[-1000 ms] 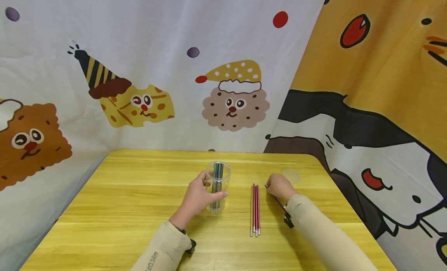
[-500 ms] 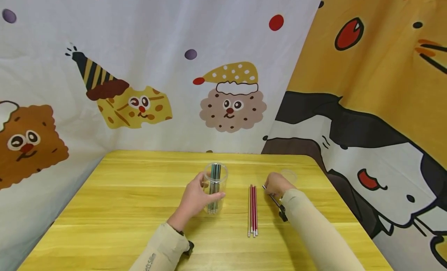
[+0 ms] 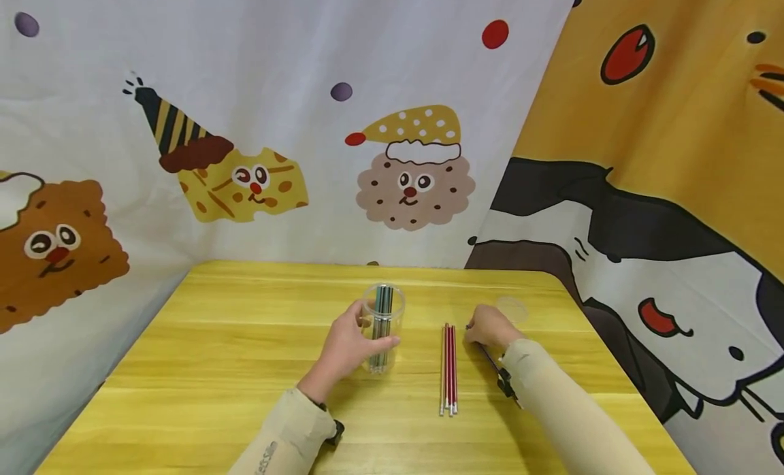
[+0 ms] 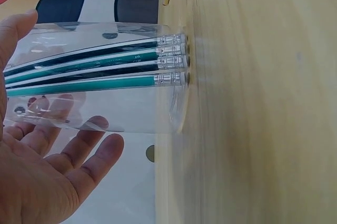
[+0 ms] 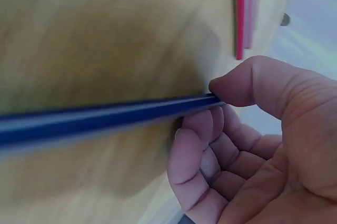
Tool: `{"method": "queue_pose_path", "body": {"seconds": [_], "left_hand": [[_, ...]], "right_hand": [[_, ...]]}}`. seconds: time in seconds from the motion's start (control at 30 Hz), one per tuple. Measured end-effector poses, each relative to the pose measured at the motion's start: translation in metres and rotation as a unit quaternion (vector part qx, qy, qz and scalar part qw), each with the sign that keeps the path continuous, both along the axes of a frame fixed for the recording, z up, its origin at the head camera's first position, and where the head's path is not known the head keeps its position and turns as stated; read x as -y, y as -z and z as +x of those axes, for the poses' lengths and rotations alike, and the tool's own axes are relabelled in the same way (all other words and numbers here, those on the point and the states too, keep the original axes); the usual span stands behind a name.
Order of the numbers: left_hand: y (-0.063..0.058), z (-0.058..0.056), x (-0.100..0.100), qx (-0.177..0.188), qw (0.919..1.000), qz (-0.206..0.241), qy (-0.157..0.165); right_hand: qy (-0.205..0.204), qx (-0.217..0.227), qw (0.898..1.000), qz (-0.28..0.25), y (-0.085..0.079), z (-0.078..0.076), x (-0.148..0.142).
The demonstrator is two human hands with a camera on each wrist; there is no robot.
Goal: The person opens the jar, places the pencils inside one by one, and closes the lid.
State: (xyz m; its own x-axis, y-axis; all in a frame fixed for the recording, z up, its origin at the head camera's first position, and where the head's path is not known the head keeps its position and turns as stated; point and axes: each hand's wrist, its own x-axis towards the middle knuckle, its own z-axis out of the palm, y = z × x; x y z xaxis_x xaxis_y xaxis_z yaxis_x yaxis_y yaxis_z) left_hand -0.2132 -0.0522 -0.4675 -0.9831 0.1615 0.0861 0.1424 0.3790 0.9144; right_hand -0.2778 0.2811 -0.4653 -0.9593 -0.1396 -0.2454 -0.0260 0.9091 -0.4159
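A clear plastic cylinder stands on the table, and my left hand holds it from the left, thumb in front and fingers behind. In it stand several green and black pencils, silver ferrules downward as the left wrist view shows. My right hand pinches a dark blue pencil near one end between thumb and fingertips. The rest of that pencil slants back under the wrist, low over the wood. Between the two hands lie several red pencils, side by side, their ferrules toward me.
Behind the right hand lies a clear round lid. The yellow wooden table ends at a printed cloth curtain at the back and sides.
My right hand has shifted slightly, and more of the blue pencil shows beyond the wrist. The left hand keeps its hold on the cylinder, and the red pencils lie as before.
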Motion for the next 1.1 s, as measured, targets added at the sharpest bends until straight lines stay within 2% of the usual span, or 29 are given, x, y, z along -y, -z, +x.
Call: {"method": "queue_pose_path", "body": {"seconds": [0.1,0.2,0.27,0.37,0.43,0.5,0.57,0.67,0.77,0.87,0.9,0.97,1.1], "left_hand": [[-0.001,-0.001,0.001,0.002,1.0,-0.001,0.001],[0.0,0.0,0.0,0.004,1.0,-0.004,-0.001],[-0.001,0.0,-0.001,0.006,1.0,-0.005,-0.003],[0.0,0.001,-0.001,0.01,0.9999,-0.007,-0.005],[-0.001,0.001,-0.001,0.01,0.9999,-0.008,-0.005],[-0.001,0.001,-0.001,0.01,0.9999,-0.009,-0.006],[-0.001,0.001,-0.001,0.009,0.9999,-0.01,-0.006],[-0.002,0.0,-0.001,0.008,0.9999,-0.009,-0.007],[-0.002,0.0,-0.001,0.008,0.9999,-0.008,-0.008],[-0.001,0.0,0.0,0.008,0.9999,-0.008,-0.009],[-0.001,0.0,0.0,0.008,0.9999,-0.008,-0.008],[-0.001,0.0,0.0,0.007,0.9999,-0.009,-0.008],[-0.003,0.0,-0.002,0.001,0.9999,-0.009,-0.007]], "right_hand": [[-0.004,0.0,1.0,-0.014,-0.011,-0.001,-0.001],[-0.002,-0.018,0.999,-0.044,-0.03,0.0,-0.002],[0.0,-0.055,0.996,-0.068,-0.046,0.001,0.001],[-0.002,-0.134,0.984,-0.114,-0.069,0.006,0.01],[-0.008,-0.198,0.971,-0.136,-0.083,0.012,0.018],[-0.017,-0.26,0.953,-0.157,-0.097,0.018,0.026],[-0.023,-0.325,0.93,-0.171,-0.111,0.026,0.034],[-0.022,-0.406,0.889,-0.212,-0.131,0.037,0.046],[-0.02,-0.455,0.845,-0.279,-0.145,0.046,0.055],[-0.02,-0.467,0.811,-0.351,-0.153,0.053,0.062],[-0.021,-0.463,0.804,-0.373,-0.154,0.055,0.063],[-0.019,-0.445,0.798,-0.406,-0.155,0.058,0.065],[-0.007,-0.403,0.805,-0.434,-0.154,0.06,0.067]]}}
